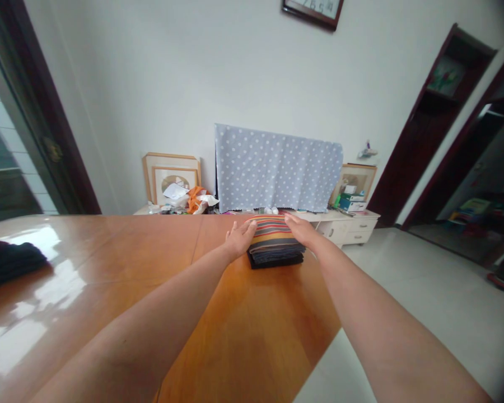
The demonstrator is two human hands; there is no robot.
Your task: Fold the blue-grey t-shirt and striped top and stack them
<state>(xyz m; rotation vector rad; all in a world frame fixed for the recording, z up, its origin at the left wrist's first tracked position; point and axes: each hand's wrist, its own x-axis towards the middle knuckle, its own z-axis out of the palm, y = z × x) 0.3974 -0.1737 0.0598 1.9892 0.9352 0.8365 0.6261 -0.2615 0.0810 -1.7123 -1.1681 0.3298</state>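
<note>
A stack of folded clothes lies on the glossy wooden table (252, 330), close to its far right part. On top is a folded striped garment (272, 228) in red, yellow and grey; beneath it are several dark folded garments (277, 256). My left hand (240, 238) rests against the left side of the striped garment, its fingers stretched out. At the stack's right side, my right hand (301, 228) lies with fingers extended over the striped garment's edge. Neither hand appears to grip the cloth.
A dark cloth pile (12, 263) sits at the table's left. Behind the table stands a low white cabinet (353, 230) with a polka-dot cloth (277, 168) draped over something flat, framed pictures (172, 162) and clutter. A pale flat surface (336, 372) shows at lower right.
</note>
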